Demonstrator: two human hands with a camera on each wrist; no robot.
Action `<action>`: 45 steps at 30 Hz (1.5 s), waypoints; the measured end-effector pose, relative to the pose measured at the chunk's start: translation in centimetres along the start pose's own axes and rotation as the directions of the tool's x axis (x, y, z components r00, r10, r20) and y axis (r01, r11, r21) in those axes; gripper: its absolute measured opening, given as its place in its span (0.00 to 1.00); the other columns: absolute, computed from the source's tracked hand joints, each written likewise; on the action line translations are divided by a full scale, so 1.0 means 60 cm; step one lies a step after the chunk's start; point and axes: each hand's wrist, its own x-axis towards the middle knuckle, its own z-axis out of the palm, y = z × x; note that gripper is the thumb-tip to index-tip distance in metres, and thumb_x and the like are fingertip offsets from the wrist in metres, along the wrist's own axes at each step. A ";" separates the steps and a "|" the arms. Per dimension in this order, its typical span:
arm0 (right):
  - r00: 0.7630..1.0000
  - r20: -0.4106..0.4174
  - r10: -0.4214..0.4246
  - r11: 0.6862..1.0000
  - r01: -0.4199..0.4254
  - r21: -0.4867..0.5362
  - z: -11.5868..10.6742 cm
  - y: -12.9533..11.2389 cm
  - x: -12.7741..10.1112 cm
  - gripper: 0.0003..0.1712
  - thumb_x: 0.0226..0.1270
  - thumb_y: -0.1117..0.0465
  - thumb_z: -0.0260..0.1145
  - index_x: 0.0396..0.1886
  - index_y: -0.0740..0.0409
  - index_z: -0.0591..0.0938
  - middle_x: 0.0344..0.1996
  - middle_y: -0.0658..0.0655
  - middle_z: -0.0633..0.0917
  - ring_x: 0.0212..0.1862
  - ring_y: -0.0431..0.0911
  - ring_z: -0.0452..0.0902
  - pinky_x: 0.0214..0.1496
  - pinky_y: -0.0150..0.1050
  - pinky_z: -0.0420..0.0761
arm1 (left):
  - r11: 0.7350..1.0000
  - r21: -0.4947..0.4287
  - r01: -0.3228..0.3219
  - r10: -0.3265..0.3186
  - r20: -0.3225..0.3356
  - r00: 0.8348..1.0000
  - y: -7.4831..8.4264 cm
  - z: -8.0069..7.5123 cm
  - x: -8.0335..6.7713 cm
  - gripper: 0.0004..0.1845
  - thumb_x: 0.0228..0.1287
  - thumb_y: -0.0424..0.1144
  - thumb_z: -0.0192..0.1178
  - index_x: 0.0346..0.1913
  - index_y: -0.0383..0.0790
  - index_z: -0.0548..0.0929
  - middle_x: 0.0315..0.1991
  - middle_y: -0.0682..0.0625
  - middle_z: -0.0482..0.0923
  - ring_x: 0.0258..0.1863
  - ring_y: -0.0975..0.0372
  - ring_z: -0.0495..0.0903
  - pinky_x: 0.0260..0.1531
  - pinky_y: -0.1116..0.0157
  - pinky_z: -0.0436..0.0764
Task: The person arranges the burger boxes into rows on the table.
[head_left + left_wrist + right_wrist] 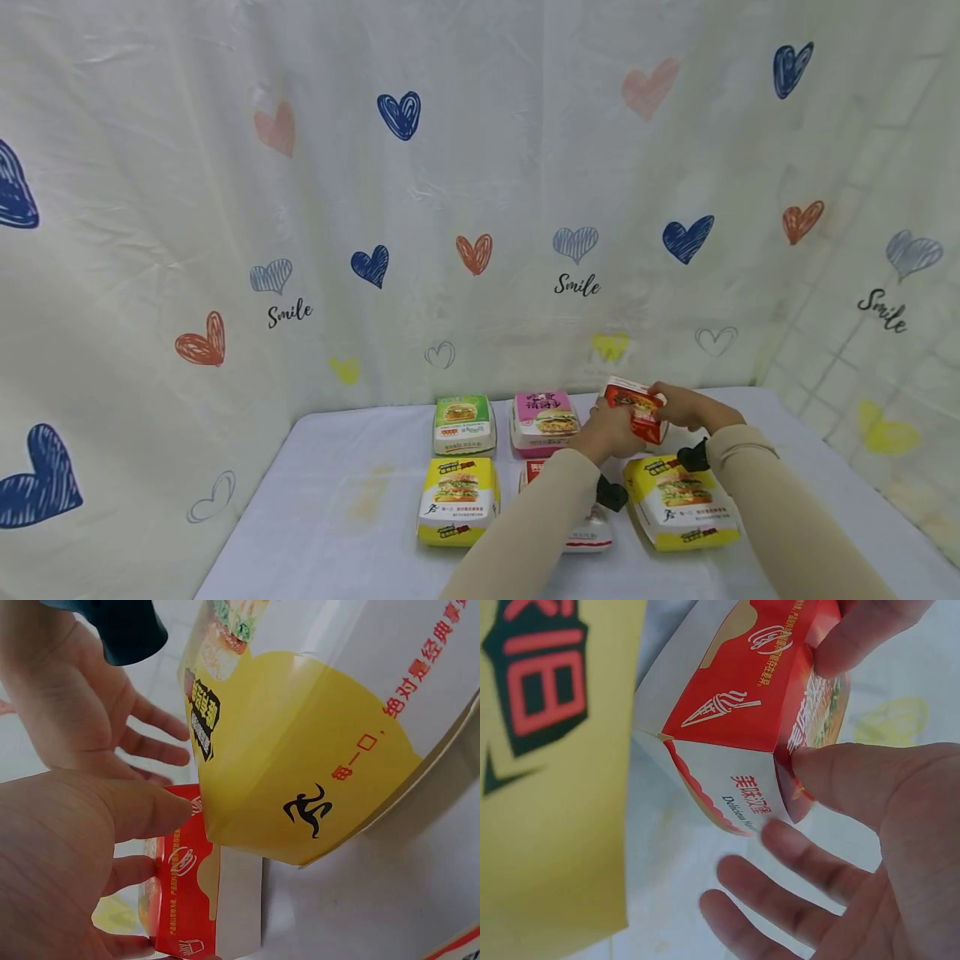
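A white table (330, 500) stood before a heart-printed curtain (225, 208), and on it sat my burger boxes: a yellow box (457, 500) at front left, another yellow box (681, 502) at front right, a green box (463, 423) and a pink box (544, 421) behind them. I held the red box (636, 408) tilted just above the table's far right part, between both hands. My left hand (611, 432) gripped it, thumb (142, 810) pressed on its red side. My right hand (686, 407) pinched its far edge with the thumb (855, 780), the other fingers (795, 881) spread loose.
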 end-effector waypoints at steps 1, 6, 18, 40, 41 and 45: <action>1.000 -0.017 -0.017 1.000 0.017 -0.022 -0.001 0.001 0.001 0.34 0.72 0.65 0.60 0.72 0.72 0.60 0.62 0.85 0.63 0.58 0.73 0.70 0.56 0.66 0.79 | 1.000 0.016 -0.008 0.008 -0.002 1.000 0.000 0.000 -0.001 0.24 0.59 0.54 0.72 0.59 0.61 0.82 0.65 0.51 0.68 0.57 0.58 0.69 0.54 0.58 0.79; 0.994 -0.065 -0.086 0.991 0.078 -0.112 -0.003 0.002 0.001 0.32 0.69 0.66 0.63 0.67 0.77 0.65 0.62 0.85 0.63 0.59 0.70 0.66 0.60 0.64 0.75 | 0.998 0.050 -0.025 0.026 -0.010 1.000 0.003 0.001 -0.006 0.25 0.60 0.58 0.71 0.60 0.61 0.82 0.66 0.52 0.66 0.63 0.58 0.64 0.57 0.57 0.79; 0.989 -0.083 -0.120 0.985 0.107 -0.138 -0.005 0.008 0.001 0.29 0.67 0.62 0.65 0.59 0.77 0.68 0.56 0.82 0.69 0.56 0.68 0.67 0.60 0.63 0.73 | 0.998 0.062 0.030 -0.028 -0.040 0.999 0.000 0.004 0.006 0.25 0.60 0.55 0.71 0.60 0.59 0.82 0.71 0.52 0.63 0.62 0.58 0.70 0.56 0.59 0.82; 0.987 -0.096 -0.131 0.977 0.113 -0.178 0.003 0.000 -0.002 0.27 0.72 0.64 0.61 0.62 0.78 0.66 0.53 0.80 0.76 0.50 0.65 0.76 0.54 0.58 0.78 | 1.000 0.014 0.025 -0.025 -0.010 1.000 -0.009 0.002 0.006 0.38 0.60 0.58 0.70 0.73 0.58 0.69 0.72 0.53 0.66 0.54 0.59 0.79 0.58 0.58 0.82; 0.988 -0.091 -0.125 0.979 0.108 -0.172 0.003 -0.001 -0.002 0.29 0.72 0.64 0.61 0.65 0.79 0.64 0.56 0.82 0.75 0.54 0.67 0.76 0.57 0.60 0.78 | 1.000 0.012 0.023 -0.023 -0.008 1.000 -0.009 0.002 0.006 0.39 0.60 0.58 0.70 0.73 0.58 0.69 0.72 0.53 0.67 0.55 0.60 0.79 0.59 0.58 0.81; 0.992 -0.071 -0.107 0.982 0.095 -0.162 0.003 -0.004 -0.003 0.39 0.73 0.63 0.61 0.74 0.78 0.57 0.69 0.85 0.63 0.69 0.78 0.62 0.67 0.69 0.69 | 1.000 0.025 0.016 -0.017 0.012 1.000 -0.010 0.001 0.007 0.41 0.61 0.59 0.69 0.74 0.54 0.67 0.73 0.52 0.66 0.58 0.60 0.78 0.61 0.59 0.80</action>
